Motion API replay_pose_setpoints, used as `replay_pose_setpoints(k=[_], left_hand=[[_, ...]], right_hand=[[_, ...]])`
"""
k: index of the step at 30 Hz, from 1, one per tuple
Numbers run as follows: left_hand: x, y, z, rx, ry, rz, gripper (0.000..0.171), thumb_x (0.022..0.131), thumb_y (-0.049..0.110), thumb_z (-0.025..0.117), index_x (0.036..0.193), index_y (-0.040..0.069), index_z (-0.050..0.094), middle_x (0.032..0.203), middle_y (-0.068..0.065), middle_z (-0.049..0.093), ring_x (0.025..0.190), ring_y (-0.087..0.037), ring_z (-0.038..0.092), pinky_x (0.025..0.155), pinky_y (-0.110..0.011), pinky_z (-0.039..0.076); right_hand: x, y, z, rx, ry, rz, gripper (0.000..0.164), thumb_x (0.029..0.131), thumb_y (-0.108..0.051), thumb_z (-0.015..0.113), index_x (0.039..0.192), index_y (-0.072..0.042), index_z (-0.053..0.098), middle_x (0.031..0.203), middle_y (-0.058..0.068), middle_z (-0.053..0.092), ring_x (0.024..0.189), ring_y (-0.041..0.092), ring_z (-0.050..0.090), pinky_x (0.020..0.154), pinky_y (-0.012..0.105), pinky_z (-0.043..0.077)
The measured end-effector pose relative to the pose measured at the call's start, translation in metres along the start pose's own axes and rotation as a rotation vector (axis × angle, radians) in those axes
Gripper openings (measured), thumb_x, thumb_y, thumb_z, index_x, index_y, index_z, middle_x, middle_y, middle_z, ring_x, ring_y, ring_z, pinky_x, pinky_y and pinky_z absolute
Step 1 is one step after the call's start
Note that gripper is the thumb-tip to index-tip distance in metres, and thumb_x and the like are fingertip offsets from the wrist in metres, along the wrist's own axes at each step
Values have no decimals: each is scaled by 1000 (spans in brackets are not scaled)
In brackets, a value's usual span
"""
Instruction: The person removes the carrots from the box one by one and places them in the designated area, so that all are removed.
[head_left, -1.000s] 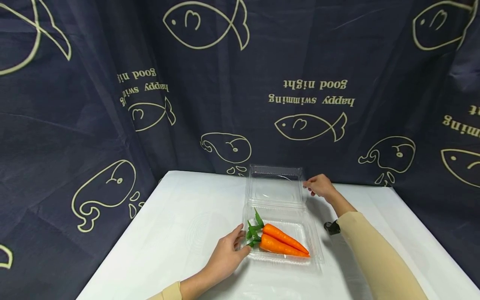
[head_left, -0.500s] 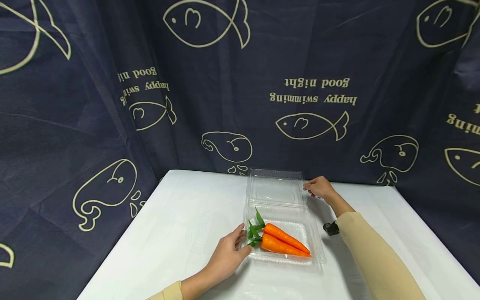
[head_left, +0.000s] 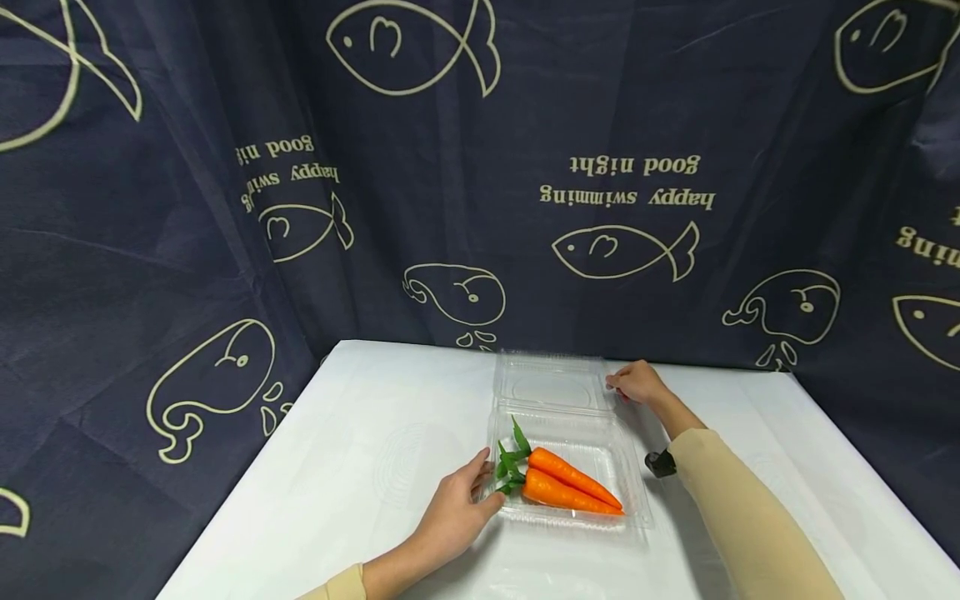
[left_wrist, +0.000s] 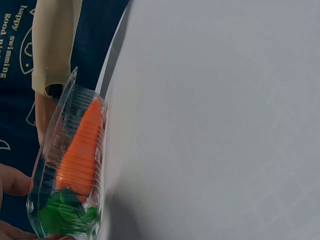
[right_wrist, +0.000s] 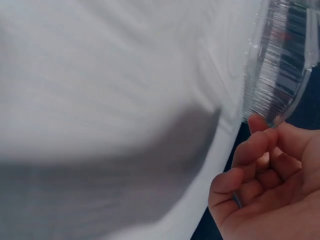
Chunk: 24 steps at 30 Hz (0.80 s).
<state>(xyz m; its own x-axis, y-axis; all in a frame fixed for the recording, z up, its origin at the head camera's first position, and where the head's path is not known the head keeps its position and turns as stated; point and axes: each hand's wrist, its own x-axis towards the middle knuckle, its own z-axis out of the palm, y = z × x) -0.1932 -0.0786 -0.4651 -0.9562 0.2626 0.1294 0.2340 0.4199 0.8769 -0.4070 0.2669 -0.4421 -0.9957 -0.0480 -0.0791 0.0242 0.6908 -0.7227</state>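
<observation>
A clear plastic clamshell box [head_left: 630,467] lies on the white table, its lid [head_left: 551,387] folded back away from me. Inside the base, two orange carrots [head_left: 570,479] with green leaves [head_left: 510,467] lie side by side, tips to the right. At the box's left side, my left hand [head_left: 450,508] holds the wall near the front corner, thumb toward me and fingers farther back. Beyond the base, my right hand [head_left: 637,382] pinches the lid's right edge. The right wrist view shows that hand's thumb and index finger [right_wrist: 257,122] meeting at the lid's corner.
White cloth covers the table [head_left: 375,433]. A dark blue curtain [head_left: 450,192] with fish drawings and upside-down lettering hangs behind and at the sides. A small black device [head_left: 660,463] shows by my right sleeve [head_left: 742,508].
The lid has tilted farther back and down, so its far edge sits lower. My right hand has lowered slightly with it. The left hand and the carrots have stayed nearly still.
</observation>
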Motion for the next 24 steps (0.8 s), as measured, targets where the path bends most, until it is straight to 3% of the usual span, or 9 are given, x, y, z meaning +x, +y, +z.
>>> replay_pose_setpoints(k=[19,24], left_hand=[[1,2,1,13,10,-4,69,94,21,65,152,-4,36,141,-20,57,131,-34,56,109,-45,48],[0,0,1,19,7,-3,70,94,21,66,153,-2,35,140,-20,57,131,-33,57,108,-44,48]], right_hand=[[-4,3,0,4,-5,16,39,103,-25,54,107,9,73,55,0,59,49,11,48,45,23,35],[-9,3,2,-1,27,23,41,103,-28,55,112,9,71,64,4,63,52,13,56,50,25,41]])
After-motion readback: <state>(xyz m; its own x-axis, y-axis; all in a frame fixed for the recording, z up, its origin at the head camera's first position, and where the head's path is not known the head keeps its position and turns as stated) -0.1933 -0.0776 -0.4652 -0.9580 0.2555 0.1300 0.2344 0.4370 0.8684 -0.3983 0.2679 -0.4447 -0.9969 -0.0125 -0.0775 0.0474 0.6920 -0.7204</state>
